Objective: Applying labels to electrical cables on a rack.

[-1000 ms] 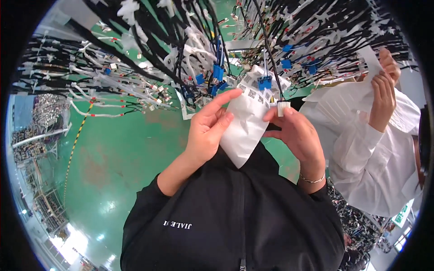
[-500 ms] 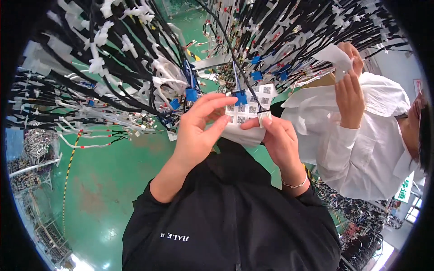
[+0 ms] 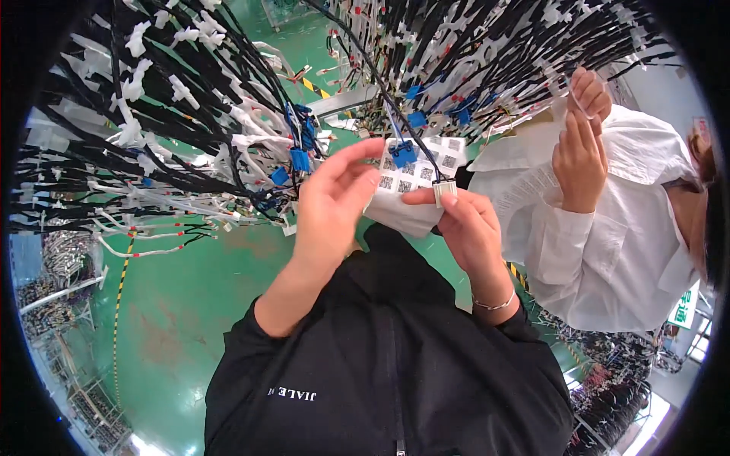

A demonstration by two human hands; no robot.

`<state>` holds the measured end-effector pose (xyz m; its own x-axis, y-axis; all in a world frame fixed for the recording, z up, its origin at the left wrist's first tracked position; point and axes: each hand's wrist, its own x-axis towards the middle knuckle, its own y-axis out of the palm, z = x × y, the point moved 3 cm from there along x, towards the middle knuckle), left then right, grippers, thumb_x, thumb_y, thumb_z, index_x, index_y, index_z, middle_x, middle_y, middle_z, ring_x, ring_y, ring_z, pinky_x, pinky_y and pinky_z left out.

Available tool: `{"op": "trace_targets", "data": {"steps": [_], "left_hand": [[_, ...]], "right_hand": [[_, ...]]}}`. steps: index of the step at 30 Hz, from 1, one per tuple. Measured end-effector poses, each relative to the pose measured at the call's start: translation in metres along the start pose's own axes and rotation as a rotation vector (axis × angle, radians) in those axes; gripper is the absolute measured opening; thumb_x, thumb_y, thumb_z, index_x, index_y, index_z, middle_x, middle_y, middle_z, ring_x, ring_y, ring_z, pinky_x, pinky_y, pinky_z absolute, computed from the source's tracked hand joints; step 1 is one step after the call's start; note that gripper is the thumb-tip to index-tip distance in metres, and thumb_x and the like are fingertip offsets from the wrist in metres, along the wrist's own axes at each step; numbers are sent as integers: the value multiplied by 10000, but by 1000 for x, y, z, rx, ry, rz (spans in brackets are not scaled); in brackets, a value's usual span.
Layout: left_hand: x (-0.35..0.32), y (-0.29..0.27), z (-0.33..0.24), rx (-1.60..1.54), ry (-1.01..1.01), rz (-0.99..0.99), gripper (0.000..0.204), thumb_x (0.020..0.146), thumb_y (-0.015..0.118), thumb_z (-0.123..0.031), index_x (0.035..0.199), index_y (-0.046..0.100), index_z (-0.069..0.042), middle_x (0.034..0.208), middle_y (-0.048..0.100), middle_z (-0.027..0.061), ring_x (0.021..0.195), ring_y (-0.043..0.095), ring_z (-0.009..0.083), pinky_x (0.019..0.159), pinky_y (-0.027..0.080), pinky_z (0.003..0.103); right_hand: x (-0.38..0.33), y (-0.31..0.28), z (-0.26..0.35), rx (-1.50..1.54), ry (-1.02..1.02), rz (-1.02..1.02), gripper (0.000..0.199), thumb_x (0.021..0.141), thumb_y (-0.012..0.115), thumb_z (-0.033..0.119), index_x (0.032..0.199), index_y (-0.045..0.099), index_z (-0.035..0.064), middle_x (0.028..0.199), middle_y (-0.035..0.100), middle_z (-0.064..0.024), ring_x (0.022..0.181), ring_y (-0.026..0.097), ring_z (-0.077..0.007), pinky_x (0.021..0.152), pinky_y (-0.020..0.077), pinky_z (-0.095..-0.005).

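Note:
My right hand (image 3: 470, 224) pinches a white wire connector (image 3: 445, 193) between thumb and forefinger, with a black cable rising from its top. Left of it hangs a blue connector (image 3: 403, 153) on thin wires, in front of a white sheet of square-code labels (image 3: 407, 180). My left hand (image 3: 328, 205) is beside the sheet's left edge, thumb and forefinger apart with a gap between them. Nothing shows in that gap. What supports the sheet is hidden behind the connectors and my fingers.
Dense black cable bundles (image 3: 220, 99) with white clips hang ahead and to the left. More blue connectors (image 3: 300, 159) dangle among them. At right, close by, stands a co-worker in a white shirt (image 3: 593, 235), hands (image 3: 582, 144) raised together. Below is a green floor (image 3: 175, 327).
My left thumb and fingers have shifted up and slightly left, away from the blue connector. My right hand keeps the white connector. The co-worker's hands have come together and the paper is now mostly hidden.

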<state>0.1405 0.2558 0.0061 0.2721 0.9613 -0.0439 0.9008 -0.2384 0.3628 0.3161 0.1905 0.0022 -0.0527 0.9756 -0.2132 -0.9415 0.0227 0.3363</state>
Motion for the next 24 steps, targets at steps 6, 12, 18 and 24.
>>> {"op": "trace_targets", "data": {"steps": [6, 12, 18, 24], "left_hand": [[-23, 12, -20, 1031, 761, -145, 319, 654, 784, 18, 952, 702, -60, 980, 590, 83, 891, 582, 267, 720, 483, 367], [-16, 10, -20, 1035, 788, -108, 302, 647, 781, 14, 933, 699, -39, 909, 603, 67, 794, 599, 253, 648, 495, 355], [-23, 18, -25, 1207, 874, -129, 308, 614, 768, 21, 905, 687, -39, 864, 593, 62, 773, 601, 252, 641, 501, 346], [-18, 15, -23, 1140, 765, -107, 279, 616, 753, 49, 860, 653, -41, 858, 626, 71, 763, 612, 261, 623, 501, 344]], "right_hand": [[-1, -1, 8, -133, -67, -58, 378, 1004, 461, 240, 1144, 692, -24, 605, 356, 134, 563, 244, 6, 528, 176, -213], [-1, 13, 12, -126, -122, -30, 372, 1032, 429, 215, 1172, 666, -34, 913, 678, -38, 885, 611, -93, 796, 461, -230], [-6, 23, 17, -317, -220, -25, 398, 1025, 439, 218, 1194, 621, -93, 1121, 667, -117, 973, 593, -123, 870, 439, -270], [-7, 22, 17, -267, -204, 19, 336, 1035, 436, 178, 1180, 640, -47, 1159, 658, -102, 1094, 592, -159, 982, 431, -309]]}}
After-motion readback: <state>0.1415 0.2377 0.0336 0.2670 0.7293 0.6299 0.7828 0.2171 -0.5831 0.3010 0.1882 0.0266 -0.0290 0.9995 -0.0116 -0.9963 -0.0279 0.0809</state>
